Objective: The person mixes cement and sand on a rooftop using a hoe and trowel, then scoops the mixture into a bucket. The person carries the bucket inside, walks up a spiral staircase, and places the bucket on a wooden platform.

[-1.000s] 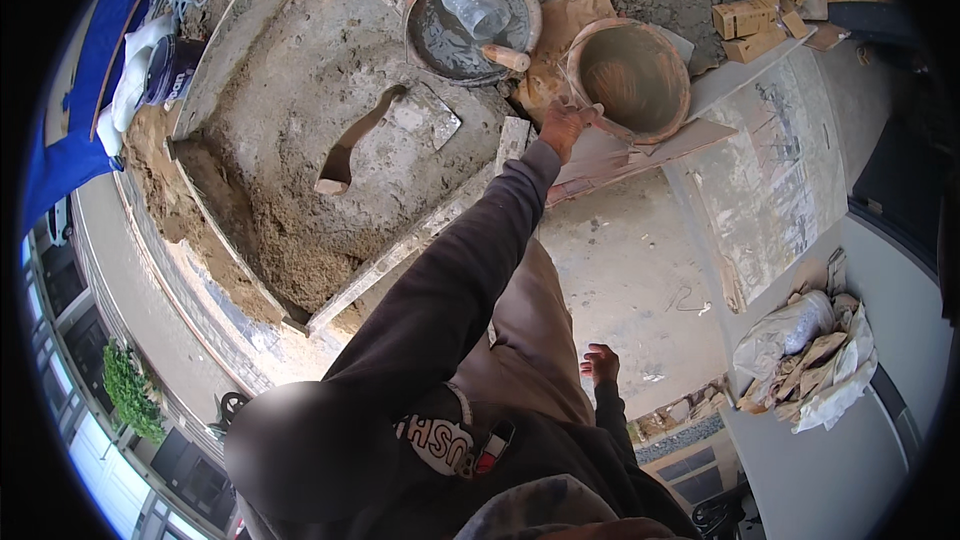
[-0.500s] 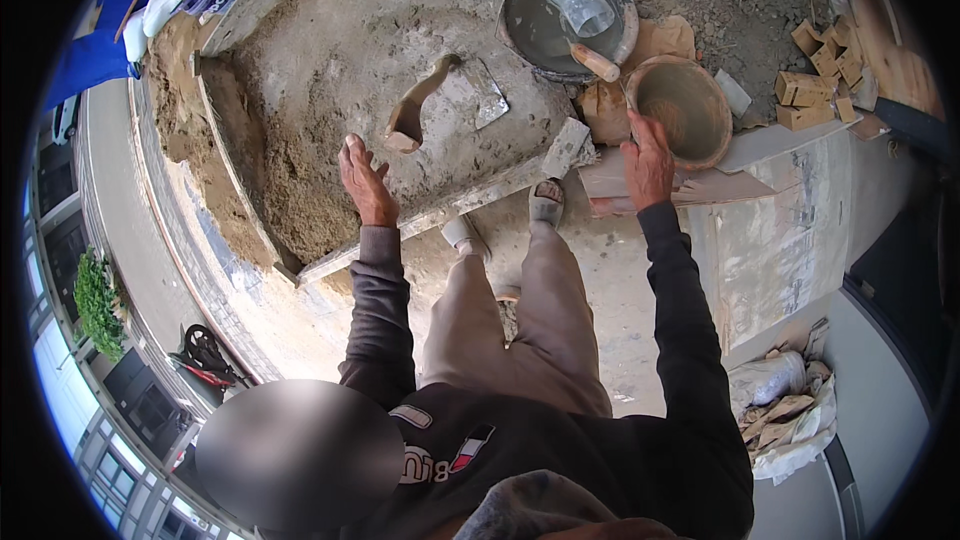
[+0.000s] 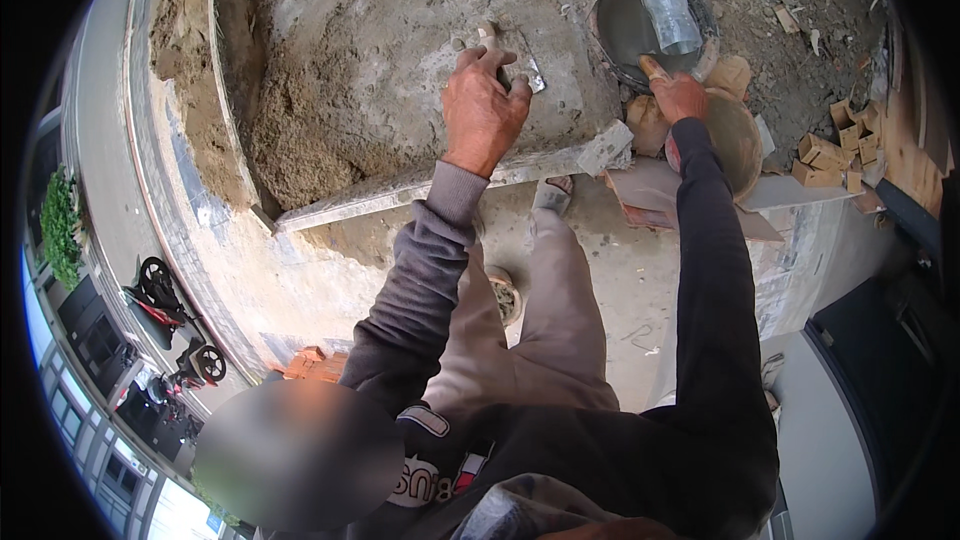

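Our left hand (image 3: 485, 120) covers the float (image 3: 537, 78) on the mortar (image 3: 370, 70), grip unclear; our right hand (image 3: 682, 98) grasps a handle (image 3: 653, 68) at the tub (image 3: 600, 38) — both likely stiff, light, best held midway along the wood.

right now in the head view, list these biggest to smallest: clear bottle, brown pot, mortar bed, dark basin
1. Mortar bed, by far
2. Dark basin
3. Brown pot, though partly hidden, so slightly less sure
4. Clear bottle

left hand (image 3: 487, 112): now on curved handle (image 3: 487, 36) | right hand (image 3: 680, 97): off clay pot (image 3: 738, 145), onto wooden handle (image 3: 652, 67)
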{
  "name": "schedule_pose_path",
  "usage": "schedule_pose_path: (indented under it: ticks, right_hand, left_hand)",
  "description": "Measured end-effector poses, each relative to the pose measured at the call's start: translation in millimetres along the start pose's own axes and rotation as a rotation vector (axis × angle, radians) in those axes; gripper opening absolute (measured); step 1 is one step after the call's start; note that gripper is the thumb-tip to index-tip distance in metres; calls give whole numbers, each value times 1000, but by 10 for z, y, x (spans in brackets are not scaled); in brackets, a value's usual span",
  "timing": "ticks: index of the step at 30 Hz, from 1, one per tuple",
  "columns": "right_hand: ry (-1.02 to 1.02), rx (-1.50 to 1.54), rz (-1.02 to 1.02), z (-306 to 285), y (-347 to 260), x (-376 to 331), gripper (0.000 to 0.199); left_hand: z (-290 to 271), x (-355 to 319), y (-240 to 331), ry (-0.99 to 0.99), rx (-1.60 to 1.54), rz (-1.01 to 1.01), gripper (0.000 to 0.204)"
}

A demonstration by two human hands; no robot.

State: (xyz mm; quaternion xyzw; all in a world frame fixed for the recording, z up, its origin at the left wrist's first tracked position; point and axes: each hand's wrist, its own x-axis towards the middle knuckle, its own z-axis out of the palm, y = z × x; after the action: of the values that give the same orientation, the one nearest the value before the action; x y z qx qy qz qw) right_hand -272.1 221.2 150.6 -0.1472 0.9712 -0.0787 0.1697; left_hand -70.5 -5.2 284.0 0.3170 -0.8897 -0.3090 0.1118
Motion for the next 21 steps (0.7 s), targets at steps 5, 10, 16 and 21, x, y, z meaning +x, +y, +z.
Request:
schedule_pose_path:
  ticks: [5,10,16,21]
  right_hand:
    - [35,73,-55,-476,111,-284,32]
    - [246,53,-284,-657,192,-710,25]
    - [285,618,-84,-653,324,-1223,27]
    - [-31,1504,218,-585,181,-1952,30]
  left_hand:
    - [-453,227,-308,53,-315,-314,31]
    - [-888,651,-722,76,-461,-428,30]
    - [-705,528,-862,407,-940,-190,36]
    - [-692,270,-668,116,-812,-130,20]
